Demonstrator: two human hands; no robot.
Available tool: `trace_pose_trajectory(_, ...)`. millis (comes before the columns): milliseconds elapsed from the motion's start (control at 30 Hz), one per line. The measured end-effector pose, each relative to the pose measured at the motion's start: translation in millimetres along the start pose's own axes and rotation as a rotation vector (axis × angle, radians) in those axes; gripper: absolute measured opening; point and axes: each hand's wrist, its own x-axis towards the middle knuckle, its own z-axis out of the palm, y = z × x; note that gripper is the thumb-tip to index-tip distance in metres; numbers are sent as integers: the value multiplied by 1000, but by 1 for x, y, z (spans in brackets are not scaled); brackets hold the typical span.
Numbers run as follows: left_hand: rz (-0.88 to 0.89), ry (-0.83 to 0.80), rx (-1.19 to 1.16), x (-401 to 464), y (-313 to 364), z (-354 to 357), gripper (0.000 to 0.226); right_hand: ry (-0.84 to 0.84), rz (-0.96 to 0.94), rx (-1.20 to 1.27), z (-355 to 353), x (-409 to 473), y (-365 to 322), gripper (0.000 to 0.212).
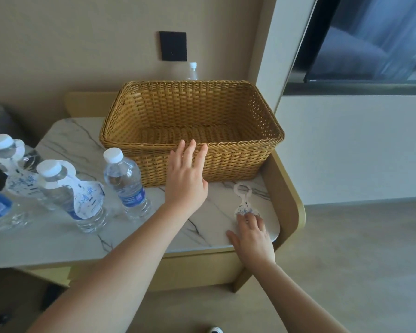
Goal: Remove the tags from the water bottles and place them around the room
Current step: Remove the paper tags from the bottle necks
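The right hand (252, 233) is pressing a removed tag (244, 200) flat onto the bench (211, 227); its fingers (247, 218) are extended over the tag's lower end, not curled round it. The left hand (186, 175) is hovering released, fingers straight, just before the basket (192, 131). Left of those fingers, one untagged bottle (126, 182) and two tagged bottles (67, 195) (12, 164) are standing. Judged step: tag removal, partly done. The next move calls for gripping a tagged bottle and slipping its loop over the cap.
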Motion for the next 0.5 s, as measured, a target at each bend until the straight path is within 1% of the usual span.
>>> trace_pose_trajectory(133,14,-22,5,-1,-2,0,82,20,116,11,-6,1,14,62)
trace_pose_trajectory(200,10,-37,-13,-1,-2,-2,82,14,128,31,-9,2,15,61)
trace_pose_trajectory(267,-12,-56,-56,0,1,-6,79,46,120,51,-14,1,11,60)
trace_pose_trajectory(367,-50,-32,-157,-2,5,-20,71,109,47,121,-23,1,-5,53)
trace_pose_trajectory(433,-55,45,-216,-8,5,-36,67,128,-32,189,-31,3,-26,46)
trace_pose_trajectory(500,-62,161,-297,-20,0,-53,61,143,-136,259,-38,4,-52,42)
